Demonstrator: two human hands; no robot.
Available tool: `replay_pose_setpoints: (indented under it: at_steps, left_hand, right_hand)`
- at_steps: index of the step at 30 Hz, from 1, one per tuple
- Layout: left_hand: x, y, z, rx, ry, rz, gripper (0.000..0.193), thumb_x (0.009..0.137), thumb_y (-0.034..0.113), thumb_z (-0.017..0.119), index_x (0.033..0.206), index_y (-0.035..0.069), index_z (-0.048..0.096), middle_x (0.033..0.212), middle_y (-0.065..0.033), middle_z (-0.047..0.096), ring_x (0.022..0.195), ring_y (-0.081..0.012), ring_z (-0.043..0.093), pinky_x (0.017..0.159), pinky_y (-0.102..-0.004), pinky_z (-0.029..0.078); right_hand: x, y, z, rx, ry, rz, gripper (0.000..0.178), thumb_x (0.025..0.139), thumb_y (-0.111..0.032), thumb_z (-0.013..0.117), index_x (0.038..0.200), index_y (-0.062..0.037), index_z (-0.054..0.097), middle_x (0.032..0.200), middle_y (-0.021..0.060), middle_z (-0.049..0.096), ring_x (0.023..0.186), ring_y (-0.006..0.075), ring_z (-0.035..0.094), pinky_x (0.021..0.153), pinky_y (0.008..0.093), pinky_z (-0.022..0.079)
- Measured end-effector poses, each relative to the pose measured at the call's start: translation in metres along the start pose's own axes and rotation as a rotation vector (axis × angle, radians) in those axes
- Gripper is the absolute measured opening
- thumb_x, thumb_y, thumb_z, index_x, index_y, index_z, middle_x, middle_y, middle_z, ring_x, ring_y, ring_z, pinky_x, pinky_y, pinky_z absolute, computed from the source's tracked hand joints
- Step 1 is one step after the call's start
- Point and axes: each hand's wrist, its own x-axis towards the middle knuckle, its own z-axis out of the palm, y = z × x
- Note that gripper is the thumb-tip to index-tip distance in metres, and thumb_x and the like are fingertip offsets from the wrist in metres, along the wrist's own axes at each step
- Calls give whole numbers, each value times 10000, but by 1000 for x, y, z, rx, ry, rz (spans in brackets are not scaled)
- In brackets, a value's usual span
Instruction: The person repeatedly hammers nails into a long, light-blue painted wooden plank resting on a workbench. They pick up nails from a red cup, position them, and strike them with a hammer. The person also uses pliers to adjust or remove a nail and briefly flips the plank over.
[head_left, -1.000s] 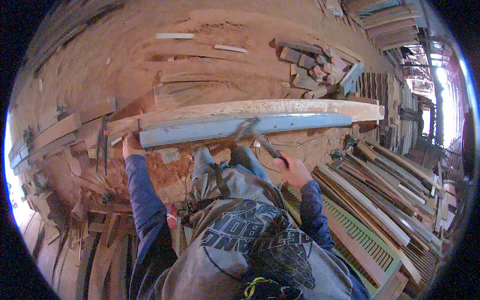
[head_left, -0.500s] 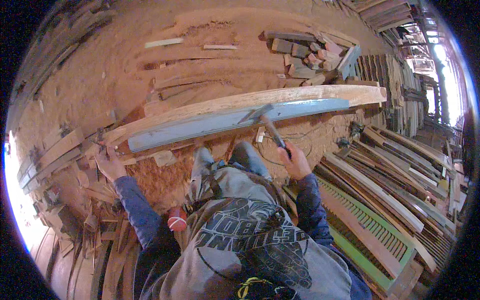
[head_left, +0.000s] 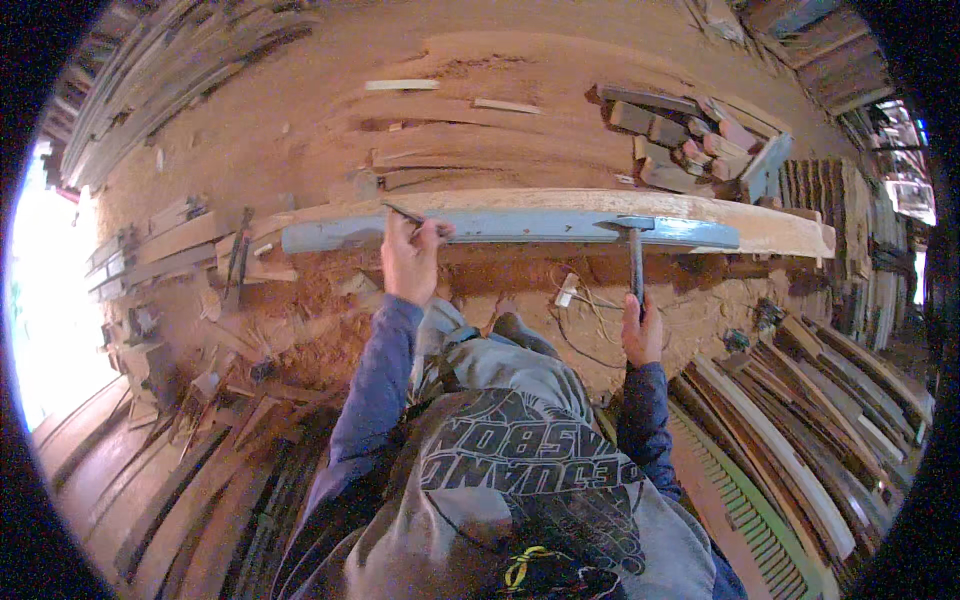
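Below, left hand pinches thin item, right hand grips hammer; blue board, reddish floor, stacked timber.

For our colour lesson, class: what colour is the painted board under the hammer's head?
The painted board is light greyish blue, best seen in the head view.

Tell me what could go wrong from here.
The hammer in the right hand is over the blue board; a slip could dent its surface.
The left hand is over the same board with a thin dark piece; a stray blow might hit its fingers.
A corded white block on the ground could be a snag hazard.
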Motion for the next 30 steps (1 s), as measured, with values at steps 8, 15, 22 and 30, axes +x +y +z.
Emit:
replay_pose_setpoints:
  at_steps: [8,15,22,30]
  left_hand:
    - [12,-21,24,-237,9,-53,107,969,46,583,1057,-11,561,946,-103,693,866,-186,704,774,-325,582]
    - [21,-30,6,-63,-46,10,89,978,58,574,1026,-17,579,885,-100,713,832,-178,712,777,-322,582]
    - [36,-23,-30,394,-54,87,74,979,55,557,1014,-8,574,877,-94,721,813,-178,717,751,-329,565]
    - [46,-59,-54,-432,-60,-37,98,1006,93,528,1052,14,562,903,-101,699,889,-177,682,808,-347,562]
  right_hand:
    - [8,-1,12,235,-199,90,270,1028,-330,544,1084,-67,562,708,-25,507,564,59,470,476,238,374]
    - [-18,-27,19,582,-169,48,236,1028,-253,554,1170,-72,499,739,-31,496,540,39,445,444,218,363]
    - [-47,-33,23,558,-51,7,308,991,-223,598,1220,-51,485,776,-10,524,615,62,467,504,222,384]
    - [-61,-53,48,555,-136,-40,260,1014,-268,557,1171,-61,563,788,-59,492,620,31,417,520,204,331]
